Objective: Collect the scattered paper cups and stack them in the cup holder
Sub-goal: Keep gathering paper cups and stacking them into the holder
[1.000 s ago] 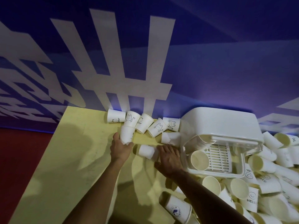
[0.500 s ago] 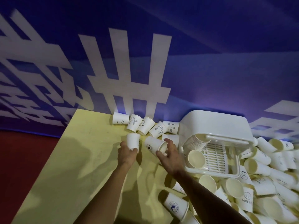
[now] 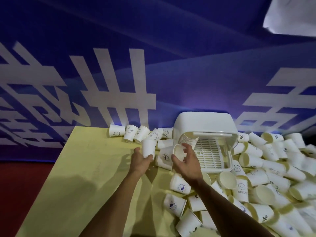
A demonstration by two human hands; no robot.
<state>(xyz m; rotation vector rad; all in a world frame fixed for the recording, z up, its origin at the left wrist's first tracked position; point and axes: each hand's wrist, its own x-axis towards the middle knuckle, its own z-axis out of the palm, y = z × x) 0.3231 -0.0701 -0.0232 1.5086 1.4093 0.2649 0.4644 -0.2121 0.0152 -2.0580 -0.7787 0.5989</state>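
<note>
My left hand (image 3: 142, 159) holds a white paper cup (image 3: 148, 148) upright, bottom up, above the yellow table (image 3: 85, 185). My right hand (image 3: 185, 161) grips a second paper cup (image 3: 178, 152) on its side, mouth facing me, just left of the white cup holder (image 3: 205, 127). A stack of cups (image 3: 189, 139) lies inside the holder at its left, over a slatted tray (image 3: 211, 154). The two held cups are close together but apart.
A row of printed cups (image 3: 136, 134) lies along the table's far edge against the blue and white wall. A large heap of loose cups (image 3: 265, 177) covers the table to the right and front of the holder. Red floor (image 3: 22, 185) lies left of the table.
Both hands have lifted their cups off the table and moved right, toward the holder. The right hand's cup now lies tipped with its mouth toward me. The camera has tilted up.
</note>
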